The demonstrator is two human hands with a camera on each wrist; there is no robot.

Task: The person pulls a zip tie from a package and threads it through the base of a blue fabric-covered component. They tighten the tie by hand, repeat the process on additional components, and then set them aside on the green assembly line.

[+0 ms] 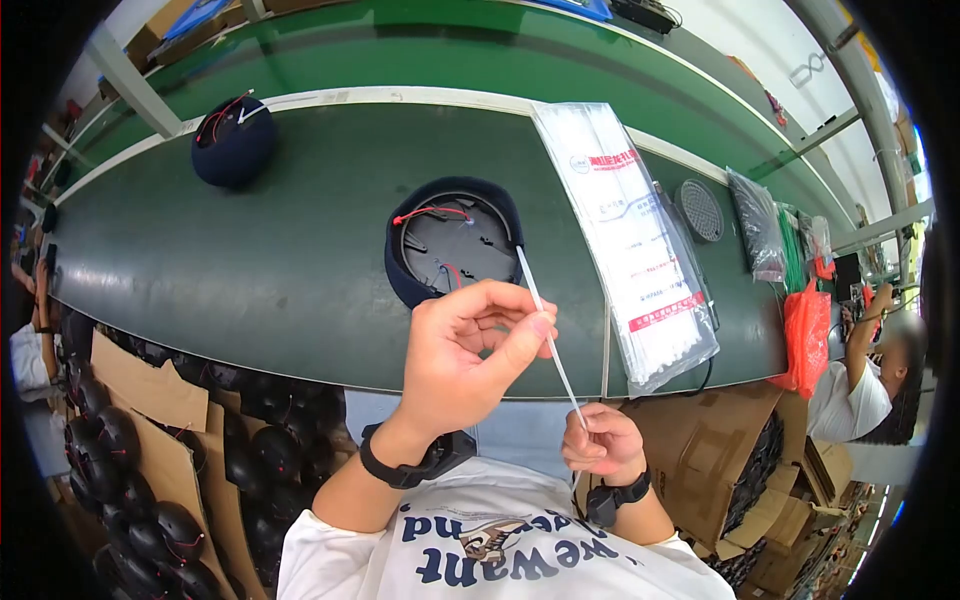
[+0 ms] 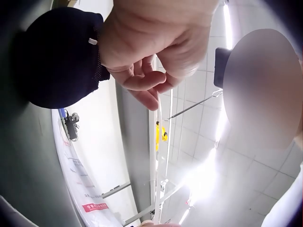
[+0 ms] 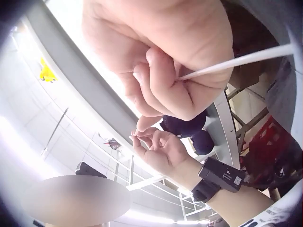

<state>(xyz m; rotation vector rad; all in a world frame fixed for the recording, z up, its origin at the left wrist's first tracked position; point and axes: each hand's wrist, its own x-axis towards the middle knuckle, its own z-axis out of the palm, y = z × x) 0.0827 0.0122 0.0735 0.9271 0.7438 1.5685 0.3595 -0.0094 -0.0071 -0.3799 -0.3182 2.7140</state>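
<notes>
My left hand [image 1: 480,340] pinches a long white cable tie [image 1: 555,350] between thumb and forefinger, around its upper half. Lower down, near my shirt, the right hand [image 1: 605,440] grips the same tie with curled fingers. In the right wrist view the tie [image 3: 236,61] comes out of that fist. The tie's upper end overlaps the rim of a round, dark blue fabric-covered shell [image 1: 397,262], which lies on the table just beyond my left hand. Its black plastic inside faces up, with red wires [image 1: 430,214] in it. In the left wrist view the shell [image 2: 61,56] appears beside the left hand.
A similar shell [image 1: 235,150] sits at the table's far left. To the right lie a clear bag of white cable ties [image 1: 630,240], a round grille [image 1: 700,210] and a red plastic bag [image 1: 805,335]. Cartons [image 1: 715,455] and black round shells [image 1: 175,525] stand below the edge.
</notes>
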